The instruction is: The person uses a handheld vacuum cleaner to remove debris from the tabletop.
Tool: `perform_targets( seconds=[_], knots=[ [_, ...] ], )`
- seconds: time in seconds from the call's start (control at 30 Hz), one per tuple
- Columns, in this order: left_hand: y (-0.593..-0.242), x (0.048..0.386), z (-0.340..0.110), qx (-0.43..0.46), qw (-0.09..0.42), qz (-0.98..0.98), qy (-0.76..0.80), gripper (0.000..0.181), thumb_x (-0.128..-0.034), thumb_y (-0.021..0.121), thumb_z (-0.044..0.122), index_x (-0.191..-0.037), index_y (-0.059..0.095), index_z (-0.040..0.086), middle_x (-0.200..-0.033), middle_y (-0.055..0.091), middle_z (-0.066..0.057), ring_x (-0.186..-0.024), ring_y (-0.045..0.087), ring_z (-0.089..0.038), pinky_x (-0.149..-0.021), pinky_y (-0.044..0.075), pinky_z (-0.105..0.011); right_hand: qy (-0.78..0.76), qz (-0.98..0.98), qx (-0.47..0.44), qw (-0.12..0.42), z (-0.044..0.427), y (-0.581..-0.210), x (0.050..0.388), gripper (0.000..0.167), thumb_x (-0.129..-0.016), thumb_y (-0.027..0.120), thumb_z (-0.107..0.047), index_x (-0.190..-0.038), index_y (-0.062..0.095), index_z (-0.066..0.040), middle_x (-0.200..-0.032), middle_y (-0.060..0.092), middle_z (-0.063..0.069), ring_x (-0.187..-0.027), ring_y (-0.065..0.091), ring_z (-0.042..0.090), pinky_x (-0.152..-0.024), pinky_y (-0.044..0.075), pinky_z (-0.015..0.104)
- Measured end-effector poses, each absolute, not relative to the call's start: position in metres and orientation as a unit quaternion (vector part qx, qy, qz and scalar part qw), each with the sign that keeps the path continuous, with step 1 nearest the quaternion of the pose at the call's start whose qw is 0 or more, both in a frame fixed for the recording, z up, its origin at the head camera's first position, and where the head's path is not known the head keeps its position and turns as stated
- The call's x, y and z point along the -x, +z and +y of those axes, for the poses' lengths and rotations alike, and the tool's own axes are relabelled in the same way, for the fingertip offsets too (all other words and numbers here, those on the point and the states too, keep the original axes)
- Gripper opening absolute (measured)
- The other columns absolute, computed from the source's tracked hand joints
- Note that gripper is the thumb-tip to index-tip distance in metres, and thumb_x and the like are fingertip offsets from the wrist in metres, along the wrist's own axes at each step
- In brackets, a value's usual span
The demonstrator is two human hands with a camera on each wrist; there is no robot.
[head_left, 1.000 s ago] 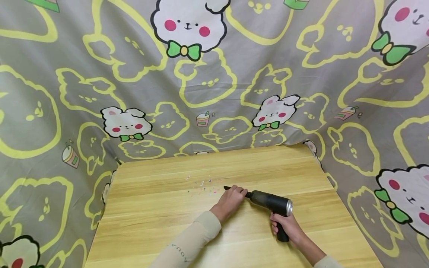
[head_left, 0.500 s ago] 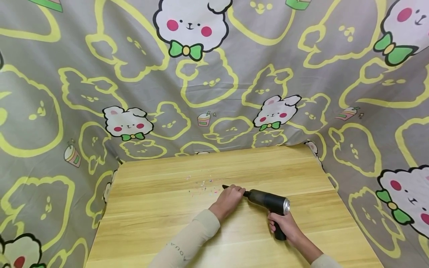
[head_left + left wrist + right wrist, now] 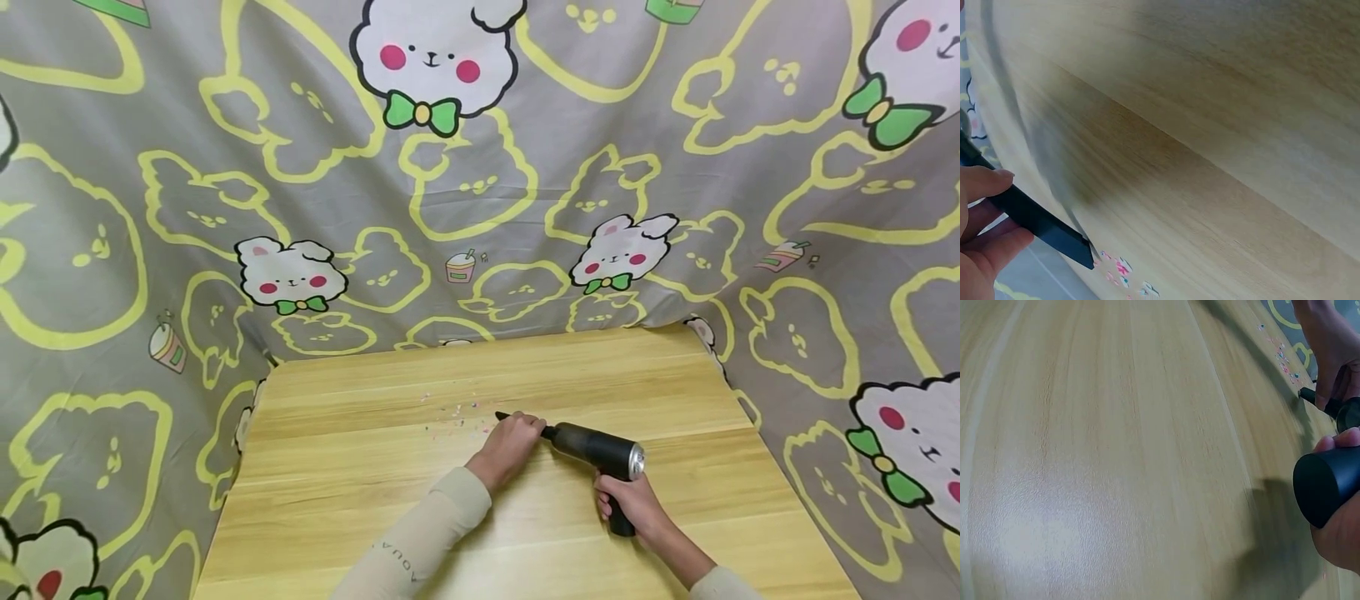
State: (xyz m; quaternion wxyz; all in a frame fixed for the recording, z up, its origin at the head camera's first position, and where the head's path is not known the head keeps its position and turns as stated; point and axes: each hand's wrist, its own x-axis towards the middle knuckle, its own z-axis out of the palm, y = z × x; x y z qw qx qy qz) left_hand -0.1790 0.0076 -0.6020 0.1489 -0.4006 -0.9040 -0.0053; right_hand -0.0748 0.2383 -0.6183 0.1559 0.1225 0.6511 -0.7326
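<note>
A black handheld vacuum (image 3: 596, 447) with a silver end cap is held over the table. My right hand (image 3: 636, 502) grips its handle, whose round base (image 3: 1322, 487) shows in the right wrist view. My left hand (image 3: 510, 450) pinches the narrow nozzle (image 3: 1047, 228) between thumb and fingers, seen in the left wrist view. The slanted nozzle tip lies beside small pink, white and blue scraps (image 3: 459, 412), at their right edge. Whether the tip touches the table, I cannot tell.
The wood-grain table (image 3: 337, 467) reaches back to a grey curtain (image 3: 517, 200) with yellow outlines and white rabbit prints, which also hangs along both sides.
Both hands and the vacuum have shifted slightly left, bringing the nozzle tip closer to the scraps at their right edge. The grips are unchanged.
</note>
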Motion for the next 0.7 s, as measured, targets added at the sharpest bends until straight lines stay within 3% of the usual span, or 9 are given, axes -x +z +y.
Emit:
perform_targets(
  seconds=[0.27, 0.33, 0.47, 0.7],
  knots=[
    [-0.601, 0.180, 0.003, 0.397, 0.141, -0.907, -0.017, 0.024, -0.0956, 0.070, 0.001, -0.114, 0.078, 0.014, -0.108, 0.081, 0.001, -0.095, 0.076, -0.011, -0.083, 0.062, -0.018, -0.732, 0.652, -0.126, 0.150, 0.233, -0.619, 0.077, 0.005, -0.095, 0.054, 0.006, -0.095, 0.055, 0.001, -0.063, 0.052, 0.001, -0.050, 0.050, 0.014, -0.049, 0.050, 0.028],
    [-0.602, 0.180, 0.002, 0.395, 0.142, -0.907, -0.018, 0.023, -0.0962, 0.070, 0.001, -0.114, 0.078, 0.014, -0.108, 0.081, 0.001, -0.096, 0.077, -0.012, -0.084, 0.062, -0.018, -0.732, 0.652, -0.126, 0.149, 0.231, -0.620, 0.077, 0.001, -0.096, 0.055, 0.004, -0.095, 0.054, 0.003, -0.063, 0.052, 0.001, -0.050, 0.050, 0.014, -0.049, 0.050, 0.028],
    [-0.603, 0.181, 0.001, 0.393, 0.149, -0.907, -0.024, 0.022, -0.0969, 0.069, 0.001, -0.111, 0.078, 0.014, -0.107, 0.081, 0.002, -0.094, 0.077, -0.012, -0.083, 0.063, -0.019, -0.731, 0.652, -0.132, 0.148, 0.229, -0.621, 0.079, 0.009, -0.094, 0.058, 0.004, -0.099, 0.053, 0.009, -0.063, 0.052, 0.001, -0.050, 0.050, 0.014, -0.049, 0.050, 0.028],
    [-0.604, 0.183, -0.002, 0.388, 0.150, -0.908, -0.043, 0.021, -0.0958, 0.069, -0.001, -0.109, 0.078, 0.012, -0.106, 0.081, -0.001, -0.094, 0.077, -0.014, -0.083, 0.063, -0.021, -0.730, 0.655, -0.143, 0.132, 0.223, -0.620, 0.080, 0.010, -0.090, 0.061, 0.005, -0.097, 0.054, 0.008, -0.061, 0.052, 0.002, -0.048, 0.049, 0.015, -0.047, 0.048, 0.027]
  ],
)
